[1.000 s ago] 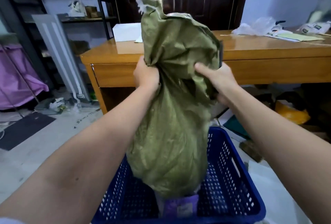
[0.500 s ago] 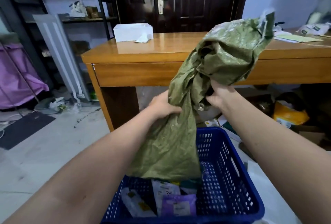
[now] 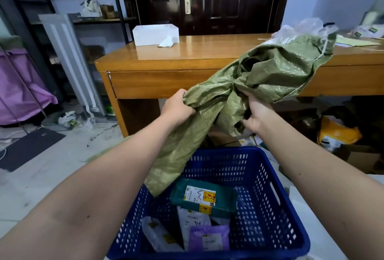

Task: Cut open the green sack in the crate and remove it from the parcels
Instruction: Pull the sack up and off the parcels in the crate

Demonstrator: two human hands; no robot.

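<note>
The green woven sack [image 3: 259, 76] hangs limp and crumpled in the air above the blue plastic crate [image 3: 268, 197]. My left hand [image 3: 177, 107] grips its left side and my right hand [image 3: 256, 114] grips its bunched middle. The sack's lower corner dangles over the crate's left rim. Its upper end leans right, over the desk's front edge. Inside the crate lie several parcels: a dark green one [image 3: 204, 197] on top, a purple one [image 3: 208, 238] and white ones [image 3: 159, 233] lower down.
A wooden desk [image 3: 187, 56] stands just beyond the crate, with a white box [image 3: 155, 34] on it. Cardboard boxes and a yellow bag [image 3: 336, 135] sit on the floor at right. A purple cloth [image 3: 22, 89], shelving and a leaning white panel [image 3: 70, 62] fill the left.
The sack has come up off the parcels and swung to the right, now empty and clear of the crate. Both hands dropped lower and the parcels lie uncovered.
</note>
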